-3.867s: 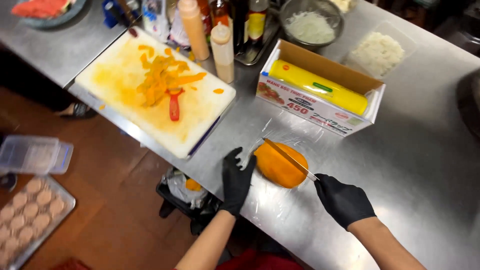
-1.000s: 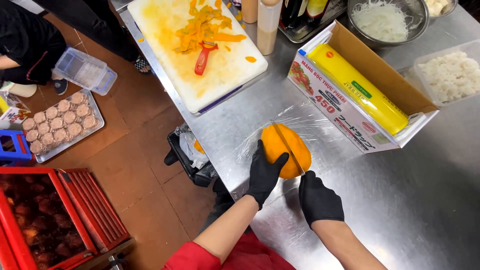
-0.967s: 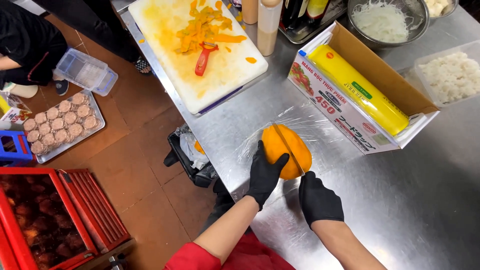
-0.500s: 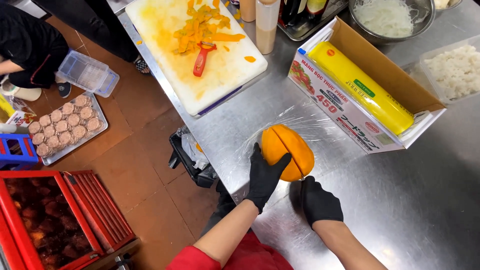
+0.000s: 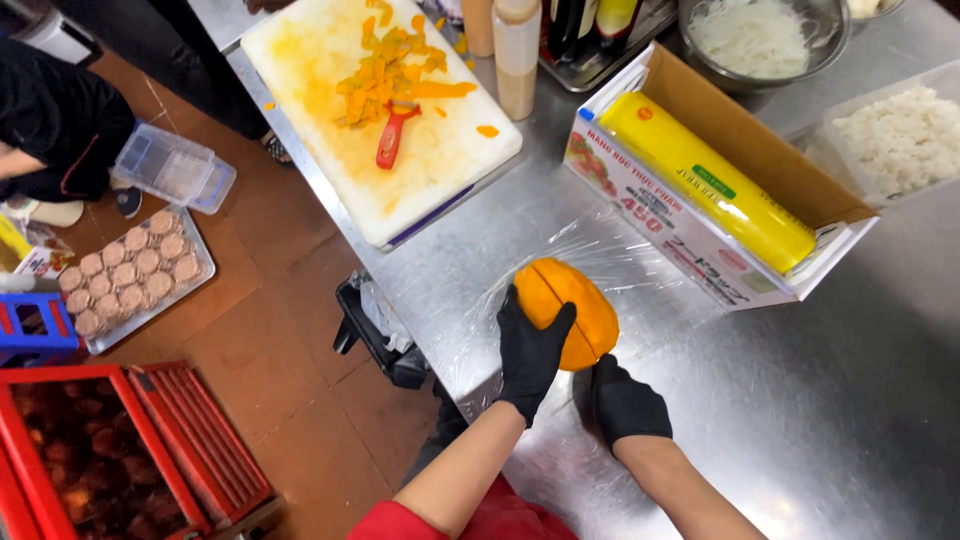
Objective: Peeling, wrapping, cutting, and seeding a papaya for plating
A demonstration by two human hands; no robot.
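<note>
1. Steel counter (image 5: 840, 400), shiny, bare at right.
2. On it: clear plastic film sheet (image 5: 600, 250) w/ orange peeled fruit (image 5: 580, 300), white stained cutting board (image 5: 380, 110), cardboard wrap box (image 5: 720, 170).

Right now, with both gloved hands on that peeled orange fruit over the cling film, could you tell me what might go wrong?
The left hand and right hand hold the orange fruit on thin cling film; the film may bunch or tear. The fruit sits near the steel table's edge, so it could roll off toward the bin.
</note>
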